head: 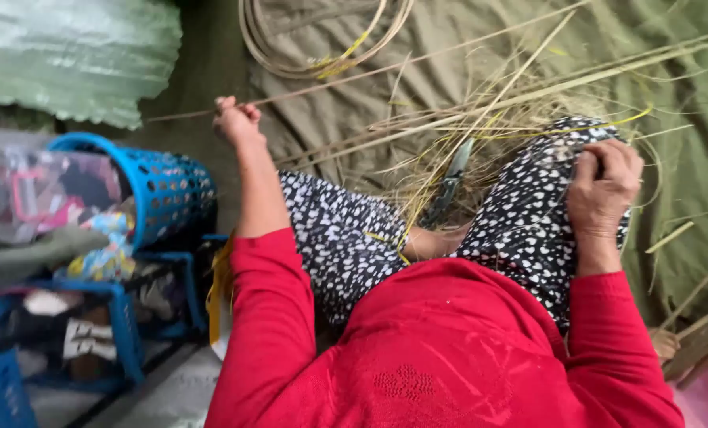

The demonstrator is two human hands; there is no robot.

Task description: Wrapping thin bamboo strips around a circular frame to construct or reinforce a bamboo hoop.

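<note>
My left hand is raised at the left with its fingers pinched on a long thin cane strip, which runs up and to the right across the green cloth. My right hand rests on my right knee, fingers curled against the black-and-white patterned trousers; I see nothing held in it. A loose pile of pale split strips and shavings lies over my legs and the cloth. A dark-handled knife lies between my knees, away from both hands.
A coil of cane strips lies at the top on the olive ground cloth. A blue plastic basket and blue racks with clutter stand at the left. A green corrugated sheet is at the top left.
</note>
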